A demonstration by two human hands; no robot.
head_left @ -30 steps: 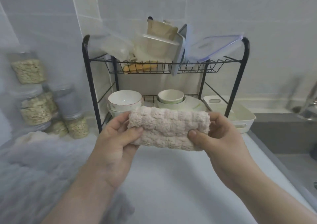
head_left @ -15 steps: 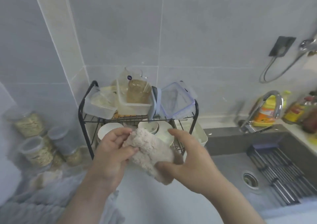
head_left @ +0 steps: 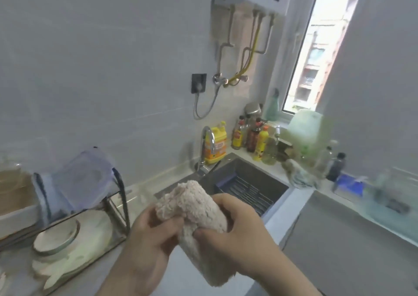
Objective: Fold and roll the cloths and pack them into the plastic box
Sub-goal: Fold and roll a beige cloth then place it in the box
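Note:
A rolled beige fluffy cloth (head_left: 199,207) is held up in front of me over the counter edge, tilted from upper left to lower right. My left hand (head_left: 153,234) grips its upper left part with the thumb across the front. My right hand (head_left: 235,225) wraps round its middle from the right, fingers curled over the roll. A clear plastic box with a blue-rimmed lid (head_left: 83,180) stands on the top shelf of the dish rack at the left.
The black wire dish rack (head_left: 119,196) holds bowls and plates (head_left: 56,239) at lower left. A sink (head_left: 244,182) with a chrome tap (head_left: 208,146) lies behind the cloth. Bottles (head_left: 253,137) crowd the back right corner by the window. White counter (head_left: 339,250) runs to the right.
The view has swung right, from the rack to the sink and window. The rolled cloth went from level to tilted, and my right hand closed further round it.

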